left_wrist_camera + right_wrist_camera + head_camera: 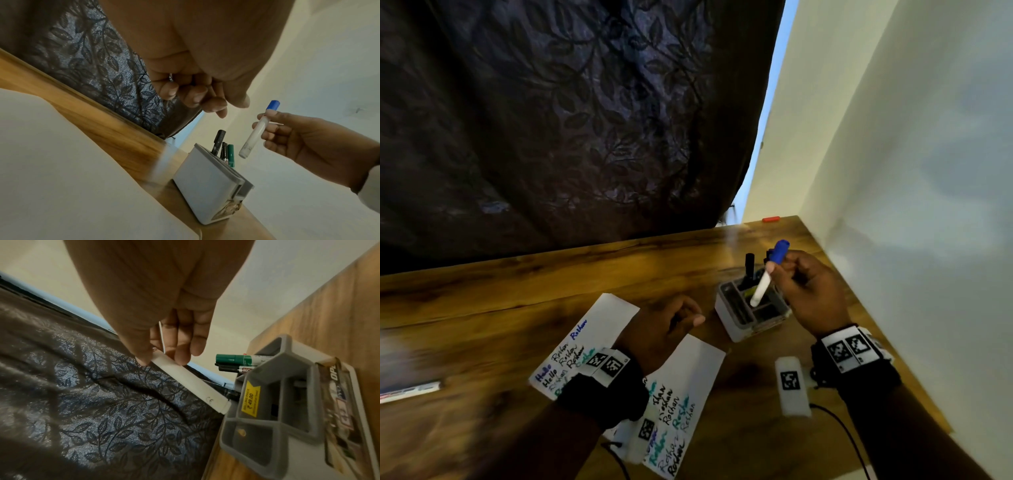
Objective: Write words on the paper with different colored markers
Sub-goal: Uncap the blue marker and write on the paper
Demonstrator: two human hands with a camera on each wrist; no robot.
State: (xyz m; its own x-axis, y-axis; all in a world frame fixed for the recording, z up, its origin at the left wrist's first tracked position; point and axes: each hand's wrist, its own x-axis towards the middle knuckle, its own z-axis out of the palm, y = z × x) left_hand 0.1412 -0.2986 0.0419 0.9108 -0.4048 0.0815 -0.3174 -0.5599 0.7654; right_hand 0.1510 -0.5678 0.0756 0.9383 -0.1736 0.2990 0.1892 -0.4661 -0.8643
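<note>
My right hand (777,270) pinches a white marker with a blue cap (762,287), cap end up. Its lower end hangs just above the grey pen holder (736,322). The left wrist view shows this marker (254,134) tilted over the holder (205,183), beside a green marker (230,154) and a black marker (218,141) standing in it. In the right wrist view the fingers (180,353) grip the marker barrel (191,381). My left hand (688,317) rests on the white paper (606,318), which carries blue, black and green words. Its fingers (201,99) are loosely curled and hold nothing.
The wooden table (551,274) ends at a white wall on the right and a dark leaf-patterned curtain (551,120) behind. Another marker (410,390) lies at the left edge. A white tagged block (791,383) with a cable sits near my right wrist. A small red object (770,219) lies at the far edge.
</note>
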